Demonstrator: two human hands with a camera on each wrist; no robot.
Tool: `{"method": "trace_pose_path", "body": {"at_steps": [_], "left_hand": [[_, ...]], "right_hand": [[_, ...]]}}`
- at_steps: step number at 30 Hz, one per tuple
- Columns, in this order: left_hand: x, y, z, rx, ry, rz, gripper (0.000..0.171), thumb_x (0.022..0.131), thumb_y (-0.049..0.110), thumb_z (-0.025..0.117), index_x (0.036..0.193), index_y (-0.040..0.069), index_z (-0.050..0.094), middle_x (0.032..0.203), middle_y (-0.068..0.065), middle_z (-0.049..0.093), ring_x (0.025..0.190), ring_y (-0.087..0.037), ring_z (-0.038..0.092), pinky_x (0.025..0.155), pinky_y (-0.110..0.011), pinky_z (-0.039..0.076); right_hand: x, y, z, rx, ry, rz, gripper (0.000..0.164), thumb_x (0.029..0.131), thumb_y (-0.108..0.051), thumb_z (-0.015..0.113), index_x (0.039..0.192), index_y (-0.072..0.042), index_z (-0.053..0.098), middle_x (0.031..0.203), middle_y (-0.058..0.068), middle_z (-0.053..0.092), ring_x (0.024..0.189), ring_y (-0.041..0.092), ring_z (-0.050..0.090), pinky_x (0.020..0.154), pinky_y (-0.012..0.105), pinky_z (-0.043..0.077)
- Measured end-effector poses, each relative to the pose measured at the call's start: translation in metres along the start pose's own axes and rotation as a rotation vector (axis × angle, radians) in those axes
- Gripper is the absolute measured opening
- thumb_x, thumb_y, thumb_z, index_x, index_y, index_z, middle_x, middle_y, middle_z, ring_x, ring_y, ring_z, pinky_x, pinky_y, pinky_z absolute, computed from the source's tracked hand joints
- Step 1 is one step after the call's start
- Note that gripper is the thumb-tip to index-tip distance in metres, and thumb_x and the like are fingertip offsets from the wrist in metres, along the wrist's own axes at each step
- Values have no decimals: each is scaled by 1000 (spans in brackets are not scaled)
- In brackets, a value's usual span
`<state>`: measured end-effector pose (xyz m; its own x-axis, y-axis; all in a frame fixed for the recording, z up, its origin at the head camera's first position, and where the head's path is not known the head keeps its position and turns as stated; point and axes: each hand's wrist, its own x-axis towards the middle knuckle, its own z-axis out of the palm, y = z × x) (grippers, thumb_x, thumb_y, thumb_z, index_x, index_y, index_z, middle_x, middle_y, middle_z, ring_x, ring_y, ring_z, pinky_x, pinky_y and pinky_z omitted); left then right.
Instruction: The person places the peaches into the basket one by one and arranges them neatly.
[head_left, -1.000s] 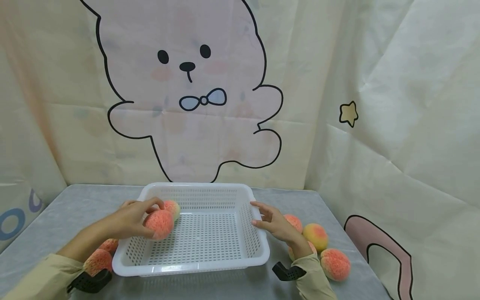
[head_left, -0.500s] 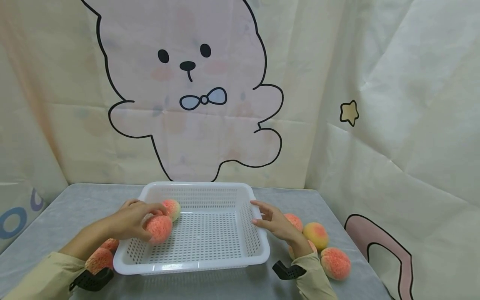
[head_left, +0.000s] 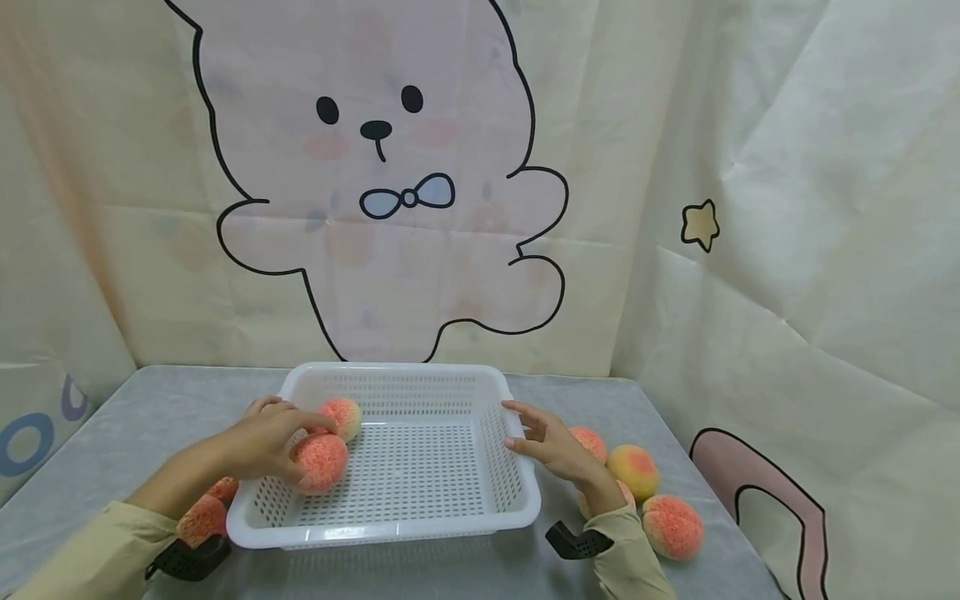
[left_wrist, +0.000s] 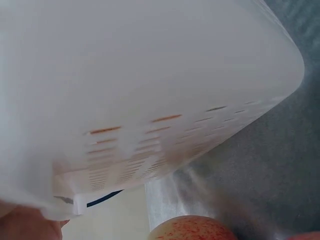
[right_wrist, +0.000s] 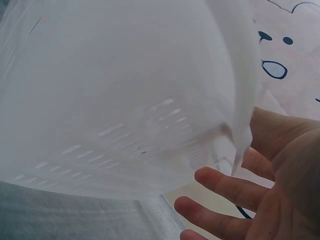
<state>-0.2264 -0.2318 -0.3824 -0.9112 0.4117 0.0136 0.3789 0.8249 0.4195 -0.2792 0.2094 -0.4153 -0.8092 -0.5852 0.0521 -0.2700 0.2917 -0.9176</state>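
My left hand (head_left: 266,442) reaches over the left rim of a white plastic basket (head_left: 382,533) and holds a fuzzy pink-red peach (head_left: 321,463) low inside it. Right behind that one, a pink and yellow peach (head_left: 342,417) lies in the basket. At the opposite side, my right hand (head_left: 551,446) grips the basket's rim. In the right wrist view its fingers (right_wrist: 235,190) show outside the basket wall (right_wrist: 125,100). The left wrist view has mostly the basket's outer wall (left_wrist: 175,65), with the held peach hidden behind it.
Two peaches (head_left: 201,521) lie on the grey tabletop (head_left: 180,400) left of the basket, partly behind the left wrist. Several more peaches (head_left: 672,527) sit to the right, around the right forearm. A curtain (head_left: 585,100) with a cartoon bear rises behind the table.
The left hand has lowered slightly with the peach inside the basket, and its fingers have shifted a little around it. The right hand has stayed on the rim.
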Motion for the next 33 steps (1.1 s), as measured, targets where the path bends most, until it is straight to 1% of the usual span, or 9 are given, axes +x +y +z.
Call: {"method": "trace_pose_path", "body": {"at_steps": [5,9,13,17,20,24,27,30,33], "left_hand": [[3,2,4,17,-9,-10,64,60,28,96,119,25,73,120,-2,72,125,-42,54,112,-73,7],[5,5,5,39,-21,-13,66,59,26,96,121,22,73,119,-2,73,121,-38,57,114,-73,4],[5,6,6,52,-21,-22,66,60,25,96,122,21,73,120,-3,73,120,-38,58,114,-74,4],[4,5,6,28,-17,-12,66,60,25,96,122,20,72,118,-2,73,122,-39,58,115,-73,3],[3,5,4,-1,-5,2,67,61,24,95,123,15,71,116,-3,73,123,-40,59,115,-74,4],[2,6,-1,-22,8,12,69,63,20,94,126,10,68,114,-4,72,122,-40,60,114,-75,9],[1,7,-4,-21,5,12,70,65,20,93,128,10,66,114,-4,71,119,-38,61,113,-75,13],[-1,8,-6,-22,2,12,70,66,23,93,129,11,65,117,-5,71,119,-36,61,112,-75,16],[-2,7,-8,-29,6,20,68,70,25,92,130,11,64,116,-6,70,112,-35,62,103,-68,40]], "right_hand": [[0,-1,0,8,2,4,73,99,-18,66,159,-3,27,148,29,50,114,32,67,85,34,61],[0,0,0,6,1,-8,73,99,-18,65,159,-1,27,147,31,50,114,31,67,85,35,61],[0,1,-1,0,-2,-18,72,100,-17,65,158,1,26,146,33,49,113,30,68,85,34,61],[0,0,0,-4,1,-10,70,100,-14,64,158,0,27,147,32,50,113,30,68,84,33,61],[0,-1,1,-3,0,-9,71,100,-14,64,158,0,27,147,32,50,113,30,68,84,33,61],[0,-3,0,3,1,-6,72,99,-16,65,158,0,26,147,32,50,112,31,68,84,33,61],[0,-2,0,1,11,2,73,99,-17,66,158,-2,28,147,30,51,113,32,68,84,33,61],[0,-1,-1,-1,8,-10,72,99,-17,66,158,0,28,146,31,50,114,33,67,85,33,61],[0,0,0,6,1,-16,73,99,-17,66,158,1,27,147,33,49,114,32,67,85,34,61]]}}
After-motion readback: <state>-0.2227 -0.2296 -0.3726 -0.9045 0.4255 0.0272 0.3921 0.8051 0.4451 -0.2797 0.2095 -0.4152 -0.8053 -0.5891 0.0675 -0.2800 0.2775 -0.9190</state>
